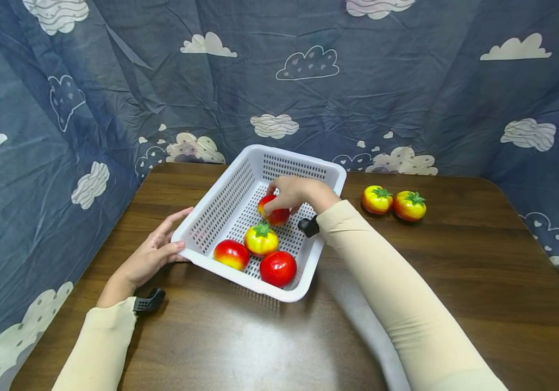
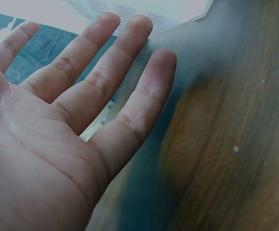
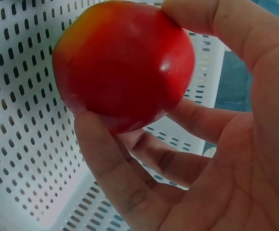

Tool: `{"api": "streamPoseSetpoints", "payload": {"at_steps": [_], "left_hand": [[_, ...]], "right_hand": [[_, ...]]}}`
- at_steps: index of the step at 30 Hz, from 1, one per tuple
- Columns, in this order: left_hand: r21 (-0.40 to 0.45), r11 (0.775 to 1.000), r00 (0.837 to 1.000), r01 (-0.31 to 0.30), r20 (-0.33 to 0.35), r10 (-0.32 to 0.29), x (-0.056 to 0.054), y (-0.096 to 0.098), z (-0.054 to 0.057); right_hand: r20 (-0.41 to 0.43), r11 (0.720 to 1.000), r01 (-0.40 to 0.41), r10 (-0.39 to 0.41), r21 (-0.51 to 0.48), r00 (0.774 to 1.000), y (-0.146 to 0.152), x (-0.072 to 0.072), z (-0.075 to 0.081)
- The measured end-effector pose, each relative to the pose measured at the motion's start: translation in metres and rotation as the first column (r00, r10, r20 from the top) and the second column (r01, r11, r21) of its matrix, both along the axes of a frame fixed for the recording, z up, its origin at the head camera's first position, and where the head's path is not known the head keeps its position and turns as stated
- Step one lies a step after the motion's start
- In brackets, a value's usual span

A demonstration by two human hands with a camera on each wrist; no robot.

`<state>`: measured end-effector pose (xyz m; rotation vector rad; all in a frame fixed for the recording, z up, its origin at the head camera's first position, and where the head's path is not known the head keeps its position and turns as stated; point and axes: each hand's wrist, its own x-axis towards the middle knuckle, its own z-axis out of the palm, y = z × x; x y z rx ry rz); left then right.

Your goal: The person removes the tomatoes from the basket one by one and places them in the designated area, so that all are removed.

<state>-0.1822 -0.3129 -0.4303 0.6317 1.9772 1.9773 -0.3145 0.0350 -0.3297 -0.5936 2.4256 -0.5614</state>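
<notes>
Pinching a glossy red tomato (image 3: 120, 67) between thumb and fingers, the right hand (image 1: 301, 194) reaches inside a white basket (image 1: 204, 233), left of centre toward the far edge of the bench (image 1: 465, 255); whether the tomato touches the basket floor I cannot tell. The left hand (image 1: 154, 252), fingers spread fairly straight, touches the basket's near-left corner. Three other tomatoes (image 1: 262, 243) lie inside, and a yellow-red pair (image 1: 376, 202) sits on the bench near its far edge, right of the basket. Judging by its shine, the held tomato is probably light, stiff plastic, hardly fragile but slippery, best taken around its widest part.
</notes>
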Motion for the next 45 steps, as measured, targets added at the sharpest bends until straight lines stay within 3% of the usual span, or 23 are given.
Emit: {"api": "streamPoseSetpoints", "payload": {"at_steps": [14,29,45], "left_hand": [[0.002,1.0,1.0,0.009,-0.002,-0.009,0.0,0.0,0.0],[0.0,1.0,1.0,0.005,-0.002,-0.005,0.0,0.0,0.0],[0.011,1.0,1.0,0.014,-0.004,-0.014,0.0,0.001,0.0]], "right_hand": [[-0.057,0.999,-0.013,0.011,-0.04,0.998,0.014,0.001,0.014],[-0.11,0.988,-0.037,0.021,-0.15,0.994,0.034,0.004,0.023],[-0.15,0.985,0.02,-0.046,-0.173,0.988,0.063,0.005,0.036]]}}
